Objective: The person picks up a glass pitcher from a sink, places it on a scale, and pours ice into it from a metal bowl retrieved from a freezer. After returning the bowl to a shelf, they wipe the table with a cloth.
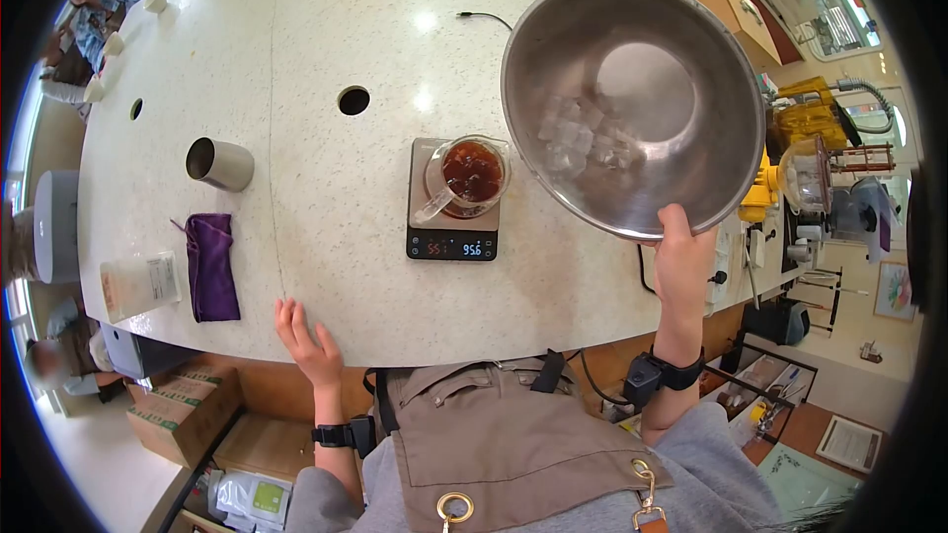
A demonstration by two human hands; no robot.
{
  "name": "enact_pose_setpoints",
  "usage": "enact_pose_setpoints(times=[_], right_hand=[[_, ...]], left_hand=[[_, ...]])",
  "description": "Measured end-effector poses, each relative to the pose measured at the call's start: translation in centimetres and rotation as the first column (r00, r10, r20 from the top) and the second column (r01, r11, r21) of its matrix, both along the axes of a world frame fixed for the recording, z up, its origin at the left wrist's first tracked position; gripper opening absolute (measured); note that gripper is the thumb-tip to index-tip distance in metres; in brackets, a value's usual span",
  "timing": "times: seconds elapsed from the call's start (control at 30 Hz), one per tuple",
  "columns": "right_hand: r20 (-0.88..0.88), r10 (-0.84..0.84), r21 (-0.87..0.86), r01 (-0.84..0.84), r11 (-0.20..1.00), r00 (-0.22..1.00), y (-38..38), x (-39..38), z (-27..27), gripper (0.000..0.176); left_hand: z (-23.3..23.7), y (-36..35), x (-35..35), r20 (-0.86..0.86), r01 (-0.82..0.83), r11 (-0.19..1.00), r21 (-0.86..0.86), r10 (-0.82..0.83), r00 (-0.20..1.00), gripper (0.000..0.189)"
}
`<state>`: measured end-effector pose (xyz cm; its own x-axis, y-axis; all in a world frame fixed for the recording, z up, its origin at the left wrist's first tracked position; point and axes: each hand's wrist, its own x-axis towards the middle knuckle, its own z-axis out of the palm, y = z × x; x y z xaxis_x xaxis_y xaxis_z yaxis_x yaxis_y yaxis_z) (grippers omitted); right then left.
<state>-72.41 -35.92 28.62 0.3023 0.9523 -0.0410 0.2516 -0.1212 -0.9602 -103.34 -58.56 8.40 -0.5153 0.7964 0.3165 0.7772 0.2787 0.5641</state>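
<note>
My right hand (684,262) grips the near rim of a large steel mixing bowl (647,79), thumb over the edge. The bowl is tilted toward me, with several ice cubes (583,138) lying inside it. Left of the bowl, a glass pitcher (434,205) of dark reddish-brown drink (472,171) stands on a digital scale (452,245) with a lit display. Ice seems to float in the drink. My left hand (308,341) rests at the counter's front edge, fingers spread and holding nothing.
A metal cup (220,165), a folded purple cloth (211,266) and a clear plastic bag (140,286) are on the left of the counter (336,0). Two round holes pierce the top. A cable end (484,16) lies near the bowl. People sit at the far left.
</note>
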Motion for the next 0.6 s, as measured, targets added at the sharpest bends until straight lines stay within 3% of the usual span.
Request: enact_pose_setpoints(times=[0.07,0.17,0.37,0.5,0.57,0.6], right_hand=[[0.024,-0.020,0.082,0.018,0.996,0.999,0.1,-0.8,-0.1,0.018],[0.088,0.001,0.068,-0.007,0.998,0.996,0.2,-1.4,0.4,0.016],[0.015,0.053,0.060,-0.054,0.997,0.998,0.6,-1.7,0.2,0.020],[-0.003,0.003,0.100,-0.003,0.995,1.000,0.9,-2.3,0.2,0.025],[-0.214,-0.033,-0.035,0.026,0.999,0.976,1.1,-2.1,0.9,0.029],[-0.215,-0.035,-0.035,0.028,0.999,0.976,1.2,-1.5,1.2,0.029]], left_hand=[[0.1,0.0,0.0,0.002,0.000,1.000,0.003,0.000,1.000,0.036],[0.1,-0.1,-0.1,0.000,0.001,1.000,-0.008,-0.001,1.000,0.036],[0.0,-0.1,-0.1,0.018,0.002,1.000,0.009,-0.002,1.000,0.037],[-0.1,-0.2,-0.1,0.013,0.002,1.000,0.008,-0.002,1.000,0.036],[-0.1,-0.2,-0.1,0.012,0.004,1.000,0.006,-0.004,1.000,0.036],[0.0,-0.2,-0.1,0.006,0.005,1.000,-0.001,-0.005,1.000,0.036]])
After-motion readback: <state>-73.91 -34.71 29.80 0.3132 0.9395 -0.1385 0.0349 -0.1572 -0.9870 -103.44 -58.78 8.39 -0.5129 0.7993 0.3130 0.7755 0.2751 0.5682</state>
